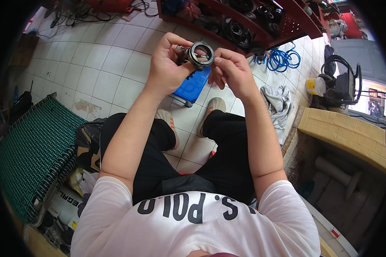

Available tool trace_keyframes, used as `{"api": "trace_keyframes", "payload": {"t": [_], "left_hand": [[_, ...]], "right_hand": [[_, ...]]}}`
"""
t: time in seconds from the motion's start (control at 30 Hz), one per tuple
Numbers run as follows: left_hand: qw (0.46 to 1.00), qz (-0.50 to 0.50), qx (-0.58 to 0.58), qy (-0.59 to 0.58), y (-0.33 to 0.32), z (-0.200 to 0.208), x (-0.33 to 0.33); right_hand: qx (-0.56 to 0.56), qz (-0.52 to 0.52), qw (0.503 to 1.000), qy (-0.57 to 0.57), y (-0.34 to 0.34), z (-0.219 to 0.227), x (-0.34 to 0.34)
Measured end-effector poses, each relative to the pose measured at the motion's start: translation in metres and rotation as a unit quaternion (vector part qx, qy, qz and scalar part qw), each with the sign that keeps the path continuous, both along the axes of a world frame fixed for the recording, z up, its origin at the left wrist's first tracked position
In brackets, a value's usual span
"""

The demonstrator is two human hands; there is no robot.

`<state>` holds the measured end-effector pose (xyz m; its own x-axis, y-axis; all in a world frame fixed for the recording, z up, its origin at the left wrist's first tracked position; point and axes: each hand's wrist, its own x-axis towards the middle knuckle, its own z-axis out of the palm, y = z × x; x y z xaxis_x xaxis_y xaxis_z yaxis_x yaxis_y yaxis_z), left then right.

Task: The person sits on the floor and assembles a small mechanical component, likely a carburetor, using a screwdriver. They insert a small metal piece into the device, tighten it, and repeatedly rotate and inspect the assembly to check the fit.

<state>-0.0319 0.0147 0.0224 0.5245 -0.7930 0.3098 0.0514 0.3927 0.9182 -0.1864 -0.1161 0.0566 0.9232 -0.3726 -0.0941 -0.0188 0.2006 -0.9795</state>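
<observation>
A dark metal ring-shaped part (pixel 200 54), round with an open centre and a short stub on its left side, is held up in front of me above my knees. My left hand (pixel 167 64) grips it from the left, thumb and fingers wrapped around its rim and stub. My right hand (pixel 229 68) pinches the ring's right edge with fingertips. Below the hands a small blue plastic stool (pixel 193 85) stands on the tiled floor between my feet.
A red metal shelf rack (pixel 261 21) with dark round parts runs along the top. A blue coiled hose (pixel 283 58) and a grey rag (pixel 278 103) lie on the right. A green woven mat (pixel 34 150) is on the left, a yellow tiled ledge (pixel 347 132) on the right.
</observation>
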Motion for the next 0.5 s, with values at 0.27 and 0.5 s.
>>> {"api": "trace_keyframes", "payload": {"t": [0.27, 0.5], "left_hand": [[0.999, -0.001, 0.023, -0.042, 0.003, 0.001, -0.004], [1.000, 0.001, 0.022, 0.005, 0.003, 0.005, 0.004]], "right_hand": [[0.298, 0.066, 0.946, 0.110, -0.010, 0.017, -0.008], [-0.129, -0.039, 0.989, 0.062, 0.003, 0.019, -0.003]]}}
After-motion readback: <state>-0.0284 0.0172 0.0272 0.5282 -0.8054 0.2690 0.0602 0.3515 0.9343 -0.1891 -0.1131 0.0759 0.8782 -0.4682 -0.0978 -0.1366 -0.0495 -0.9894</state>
